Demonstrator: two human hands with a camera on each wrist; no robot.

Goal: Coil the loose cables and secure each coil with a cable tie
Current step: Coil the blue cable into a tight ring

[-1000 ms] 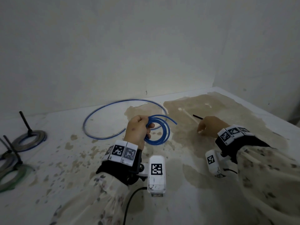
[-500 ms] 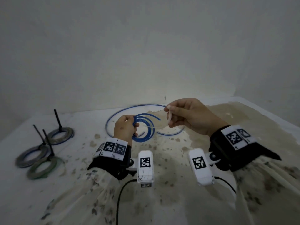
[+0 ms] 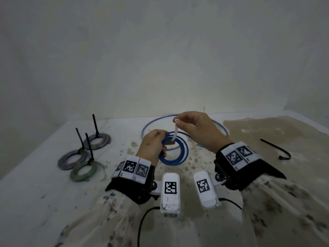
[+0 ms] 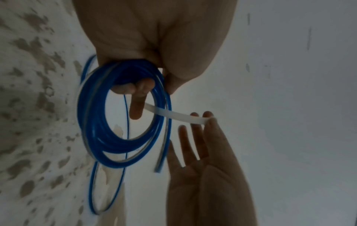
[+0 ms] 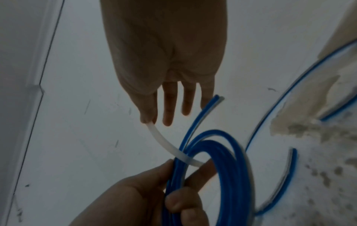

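While my left hand (image 3: 153,145) clamps the blue coil (image 4: 123,116) above the worktop (image 3: 44,193) so its turns cannot spring apart, my right hand (image 3: 197,129) pinches the white cable tie (image 4: 173,113), threaded through the coil's opening, ready for looping.

The white cable tie's (image 4: 174,115) lower end was hidden behind the left hand's (image 3: 152,146) index finger; the blue coil (image 5: 218,175) ran off at six o'clock.

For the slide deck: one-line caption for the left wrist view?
Left hand grips blue cable coil; right hand pinches white cable tie threaded through it.
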